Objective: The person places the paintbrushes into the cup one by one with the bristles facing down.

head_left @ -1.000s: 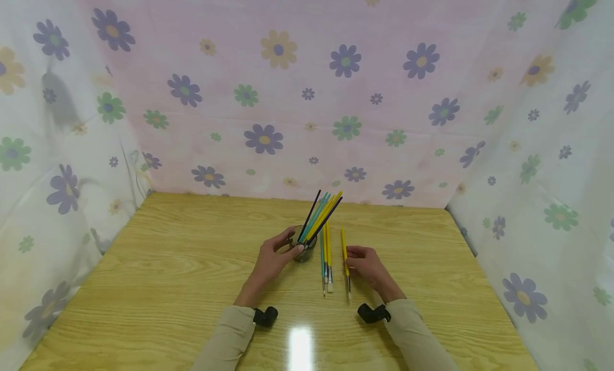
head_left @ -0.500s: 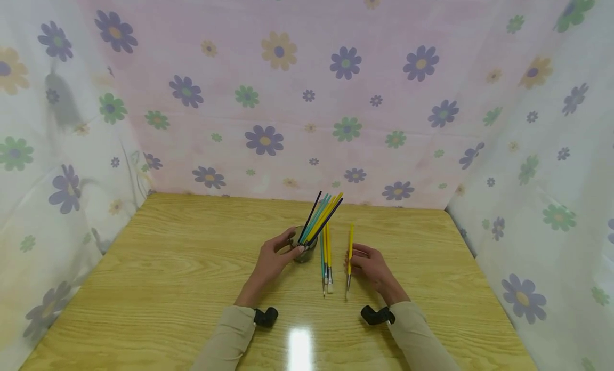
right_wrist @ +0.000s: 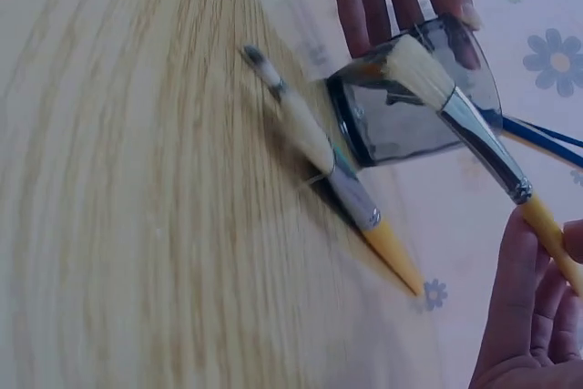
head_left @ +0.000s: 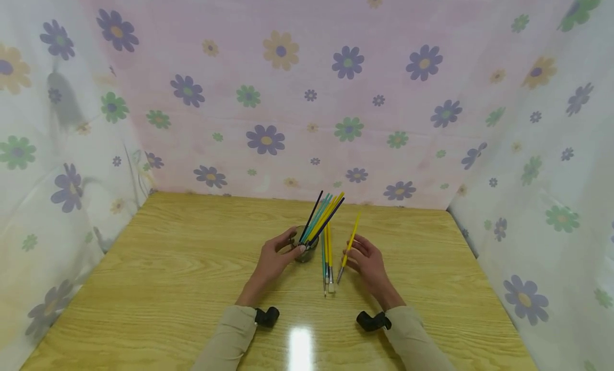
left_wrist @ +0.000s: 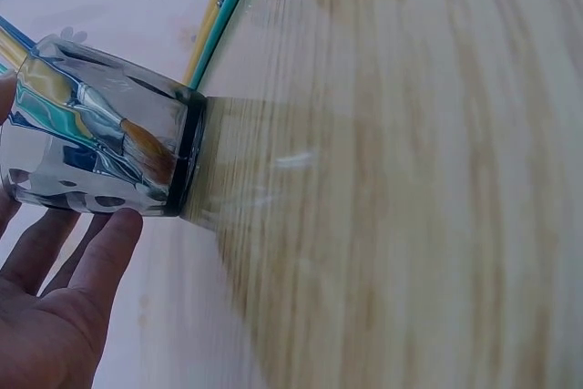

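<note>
My left hand (head_left: 274, 260) grips a clear drinking glass (left_wrist: 109, 125) near its rim, fingers along one side and thumb at the other. Several paintbrushes (head_left: 322, 222) with teal, yellow and dark handles lean in the glass, bristles down. Between thumb and fingers of my right hand (head_left: 370, 263) is a yellow-handled flat paintbrush (right_wrist: 487, 152), raised off the table, its pale bristles pointing down and its handle tilted to the right. Side by side between the hands, loose teal and yellow paintbrushes (head_left: 328, 261) lie on the table, bristle ends toward me.
The wood-grain table (head_left: 182, 285) runs back to a flowered cloth (head_left: 297, 94), which also hangs along both sides. Black camera mounts (head_left: 266, 317) sit at both wrists. A bright light reflection shows at the table's front.
My right hand has lifted the yellow paintbrush off the table and tilted it, handle to the right, bristles toward the loose brushes. The left hand and glass stay in place.
</note>
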A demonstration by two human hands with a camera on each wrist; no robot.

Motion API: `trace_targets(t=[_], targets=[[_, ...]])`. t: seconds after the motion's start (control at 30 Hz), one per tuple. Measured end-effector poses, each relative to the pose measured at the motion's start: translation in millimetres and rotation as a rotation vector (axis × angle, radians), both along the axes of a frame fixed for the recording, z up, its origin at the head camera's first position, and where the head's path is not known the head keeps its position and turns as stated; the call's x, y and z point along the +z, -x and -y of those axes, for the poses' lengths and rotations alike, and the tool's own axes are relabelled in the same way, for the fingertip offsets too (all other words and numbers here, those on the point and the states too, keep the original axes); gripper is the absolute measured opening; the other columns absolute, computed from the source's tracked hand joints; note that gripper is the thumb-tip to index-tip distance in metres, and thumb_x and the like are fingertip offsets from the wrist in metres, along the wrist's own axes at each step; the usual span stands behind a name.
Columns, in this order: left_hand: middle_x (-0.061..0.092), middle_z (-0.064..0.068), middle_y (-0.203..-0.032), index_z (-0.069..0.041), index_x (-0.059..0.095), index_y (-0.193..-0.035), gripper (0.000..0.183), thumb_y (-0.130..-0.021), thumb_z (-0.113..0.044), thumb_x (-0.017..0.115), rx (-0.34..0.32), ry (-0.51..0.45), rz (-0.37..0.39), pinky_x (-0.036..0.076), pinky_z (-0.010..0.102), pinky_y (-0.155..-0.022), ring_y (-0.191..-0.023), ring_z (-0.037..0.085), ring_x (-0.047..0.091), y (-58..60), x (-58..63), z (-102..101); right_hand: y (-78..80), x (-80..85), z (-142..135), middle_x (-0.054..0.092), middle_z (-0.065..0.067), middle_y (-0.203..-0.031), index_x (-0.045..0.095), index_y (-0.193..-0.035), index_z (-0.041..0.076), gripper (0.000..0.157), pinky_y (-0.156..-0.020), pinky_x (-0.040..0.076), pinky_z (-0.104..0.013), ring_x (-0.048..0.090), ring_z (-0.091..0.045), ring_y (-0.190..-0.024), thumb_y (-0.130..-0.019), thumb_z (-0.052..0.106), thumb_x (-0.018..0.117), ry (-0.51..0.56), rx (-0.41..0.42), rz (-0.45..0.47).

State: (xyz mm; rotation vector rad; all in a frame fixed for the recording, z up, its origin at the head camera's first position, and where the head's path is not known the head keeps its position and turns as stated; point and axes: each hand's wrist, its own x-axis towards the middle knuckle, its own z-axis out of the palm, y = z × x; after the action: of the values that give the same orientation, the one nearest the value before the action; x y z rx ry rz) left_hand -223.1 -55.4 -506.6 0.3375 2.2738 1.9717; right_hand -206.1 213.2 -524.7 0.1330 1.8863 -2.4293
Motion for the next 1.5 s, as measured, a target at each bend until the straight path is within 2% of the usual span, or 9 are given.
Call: trace_targets(t=[0.1, 0.2, 0.43, 0.57, 0.77, 1.13, 1.3, 1.43, 1.5], targets=[[0.044, 0.017, -0.157, -0.008, 0.048, -0.152, 0.06, -0.097, -0.013, 0.071, -0.013, 0.001, -0.012, 0.056, 0.049, -0.1, -0.139, 0.044, 0.047, -5.6, 12.8, 1, -0.7, 5.0, 6, 0.049, -0.024, -0.141, 0.035, -0.152, -0.005, 0.056, -0.083, 0.063, -0.03, 0.067, -0.018, -0.105, -0.099, -0.005, 0.053, 0.032, -0.036, -0.003], [0.045, 0.018, -0.156, -0.007, 0.049, -0.152, 0.06, -0.097, -0.013, 0.072, -0.018, -0.006, -0.023, 0.056, 0.05, -0.1, -0.139, 0.045, 0.047, -7.9, 16.6, 2, -0.9, 7.6, 12, 0.051, -0.021, -0.136, 0.039, -0.148, -0.004, 0.051, -0.082, 0.063, -0.031, 0.067, -0.022, -0.106, -0.099, -0.008, 0.052, 0.059, -0.07, -0.014], [0.048, 0.011, -0.156, -0.015, 0.051, -0.152, 0.061, -0.095, -0.021, 0.075, 0.019, -0.005, -0.051, 0.056, 0.051, -0.1, -0.138, 0.039, 0.05, 8.6, -21.2, 0, -1.8, 14.4, 27, 0.06, -0.003, -0.112, 0.051, -0.13, 0.002, 0.031, -0.079, 0.064, -0.031, 0.07, -0.016, -0.095, -0.1, -0.008, 0.056, 0.069, -0.13, -0.197], [0.048, 0.01, -0.155, -0.017, 0.051, -0.152, 0.062, -0.095, -0.025, 0.075, 0.021, 0.002, -0.063, 0.058, 0.048, -0.098, -0.137, 0.04, 0.051, 8.0, -23.4, 0, 1.4, 17.8, 34, 0.06, -0.005, -0.112, 0.052, -0.126, 0.002, 0.029, -0.079, 0.064, -0.032, 0.071, -0.014, -0.093, -0.099, -0.007, 0.059, 0.07, -0.156, -0.285], [0.049, 0.009, -0.155, -0.017, 0.051, -0.152, 0.062, -0.095, -0.024, 0.075, 0.017, -0.002, -0.07, 0.057, 0.048, -0.098, -0.137, 0.039, 0.052, 7.3, -21.8, 0, 3.6, 27.2, 44, 0.06, -0.006, -0.111, 0.053, -0.121, 0.005, 0.028, -0.079, 0.064, -0.032, 0.072, -0.014, -0.092, -0.098, -0.008, 0.058, 0.108, -0.215, -0.332], [0.049, 0.01, -0.155, -0.014, 0.052, -0.151, 0.061, -0.095, -0.019, 0.075, 0.019, -0.027, -0.065, 0.056, 0.051, -0.1, -0.137, 0.039, 0.052, 8.0, -22.9, 0, 13.9, 37.6, 60, 0.059, -0.008, -0.109, 0.053, -0.118, 0.005, 0.027, -0.08, 0.064, -0.032, 0.07, -0.017, -0.093, -0.097, -0.008, 0.063, 0.15, -0.323, -0.519], [0.048, 0.009, -0.155, -0.016, 0.051, -0.151, 0.062, -0.095, -0.02, 0.075, 0.021, -0.018, -0.066, 0.056, 0.047, -0.101, -0.138, 0.037, 0.051, 8.5, -23.8, 1, 21.6, 37.2, 68, 0.058, -0.008, -0.111, 0.051, -0.122, 0.003, 0.029, -0.082, 0.064, -0.033, 0.068, -0.018, -0.096, -0.097, -0.004, 0.065, 0.121, -0.318, -0.586], [0.047, 0.008, -0.156, -0.016, 0.051, -0.152, 0.062, -0.095, -0.021, 0.075, 0.014, -0.013, -0.067, 0.057, 0.045, -0.1, -0.139, 0.036, 0.05, 9.8, -25.2, 1, 26.3, 31.8, 72, 0.058, -0.008, -0.111, 0.051, -0.123, 0.003, 0.031, -0.081, 0.064, -0.034, 0.067, -0.018, -0.096, -0.097, -0.006, 0.064, 0.085, -0.333, -0.593], [0.048, 0.006, -0.156, -0.016, 0.051, -0.152, 0.062, -0.095, -0.021, 0.075, 0.014, -0.011, -0.062, 0.057, 0.044, -0.1, -0.139, 0.035, 0.05, 10.2, -25.4, 1, 28.1, 28.4, 74, 0.057, -0.014, -0.112, 0.051, -0.123, 0.003, 0.032, -0.081, 0.064, -0.034, 0.066, -0.019, -0.096, -0.096, -0.009, 0.063, 0.071, -0.34, -0.587]])
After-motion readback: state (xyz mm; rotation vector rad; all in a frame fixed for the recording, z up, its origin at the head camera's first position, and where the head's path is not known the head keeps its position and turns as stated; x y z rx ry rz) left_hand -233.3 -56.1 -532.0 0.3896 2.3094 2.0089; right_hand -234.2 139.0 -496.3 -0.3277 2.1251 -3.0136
